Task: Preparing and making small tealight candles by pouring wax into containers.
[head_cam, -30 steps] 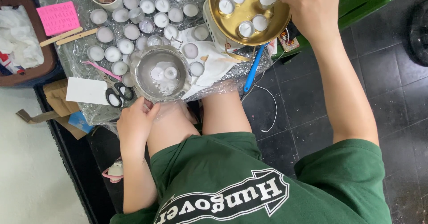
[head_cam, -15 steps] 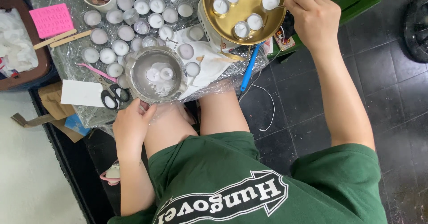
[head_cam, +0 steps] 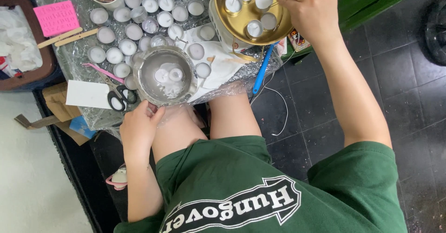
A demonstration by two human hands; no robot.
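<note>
At the upper right of the frame, the right hand (head_cam: 310, 11) has its grip clamped on the rim of a gold bowl (head_cam: 232, 23) holding 4 tealight candles (head_cam: 254, 28). Left of centre, the left hand (head_cam: 138, 128) grips the edge of a steel bowl (head_cam: 147, 77) on the plastic-covered worktop (head_cam: 81, 54), beside black scissors (head_cam: 118, 96).

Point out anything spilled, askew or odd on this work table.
The steel pot by the left hand holds patchy white residue, with two pale lumps on its bottom. The gold dish under the right hand hangs past the table edge. The scissors lie partly on a white card. Nothing looks spilled or broken.
</note>
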